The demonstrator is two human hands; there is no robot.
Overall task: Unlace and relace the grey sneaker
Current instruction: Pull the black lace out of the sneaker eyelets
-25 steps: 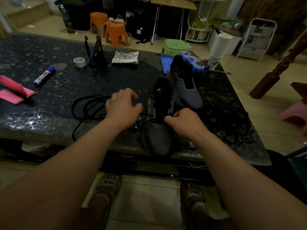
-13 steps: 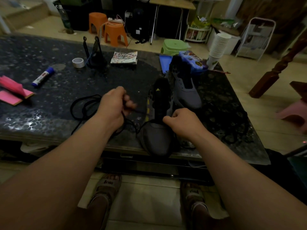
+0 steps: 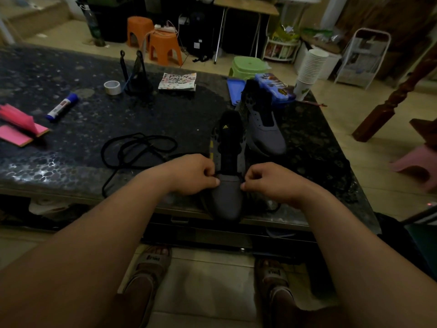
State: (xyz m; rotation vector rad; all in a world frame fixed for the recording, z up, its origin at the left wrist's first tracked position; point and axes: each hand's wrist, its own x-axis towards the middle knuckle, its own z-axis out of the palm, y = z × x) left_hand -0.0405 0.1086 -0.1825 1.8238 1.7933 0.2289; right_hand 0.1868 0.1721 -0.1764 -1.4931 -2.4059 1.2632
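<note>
- Tabletop, dark and speckled, spreads beneath and beyond both sets of fingers.
- Grey sneaker stands on the table's near edge, directly between the 2 sets of fingertips, toe toward the person, black tongue pointing away.
- 2nd sneaker, also grey, sits just beyond the right fingers, touching the 1st shoe's far right side.
- Left hand has its fingers curled tight, thumb and forefinger pinching the black lace at the shoe's left edge, by the lowest eyelets.
- Right hand mirrors it: fingers curled, tips pinched on the lace at the shoe's right edge. The light is dim, so the strand inside this pinch is hard to make out.
- Most of the lace lies in loose loops on the table, to the left of the left fingers and a little beyond them.
- Stack of paper cups stands far beyond the right fingers.
- Marker and tape roll lie well beyond and left of the left fingers.
</note>
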